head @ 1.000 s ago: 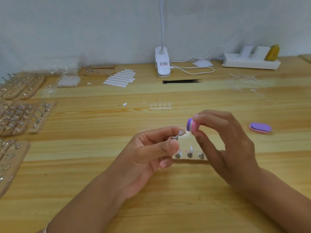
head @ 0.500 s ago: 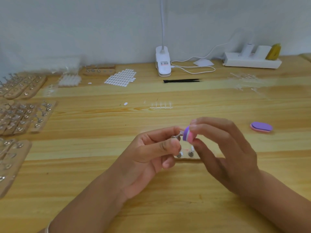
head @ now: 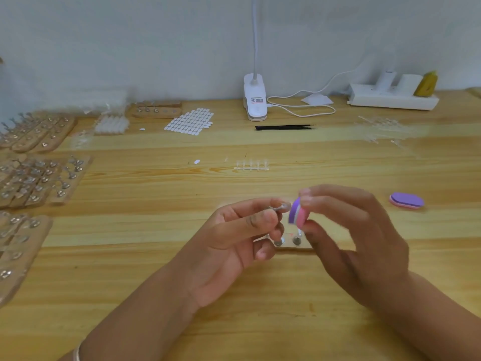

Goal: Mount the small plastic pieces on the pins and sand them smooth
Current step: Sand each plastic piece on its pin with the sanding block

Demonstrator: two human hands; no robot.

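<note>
My left hand (head: 235,238) pinches a small metal pin (head: 278,207) between thumb and forefinger, with a clear plastic piece (head: 286,205) on its tip. My right hand (head: 356,238) pinches a purple and pink sanding block (head: 296,214) between thumb and fingers, its purple face against the piece. Behind and below the hands lies a small wooden pin holder (head: 289,242) with metal pins standing in it, partly hidden by my fingers.
A second purple sanding block (head: 406,200) lies to the right. A strip of clear plastic pieces (head: 251,165) sits mid-table. Wooden pin boards (head: 39,178) crowd the left edge. At the back are a white sticker sheet (head: 191,121), black tweezers (head: 285,127), a clip lamp (head: 255,97) and a power strip (head: 393,100).
The sanding block dropped from above the piece down against it, then shifted slightly up and right. My left hand has held the pin nearly still.
</note>
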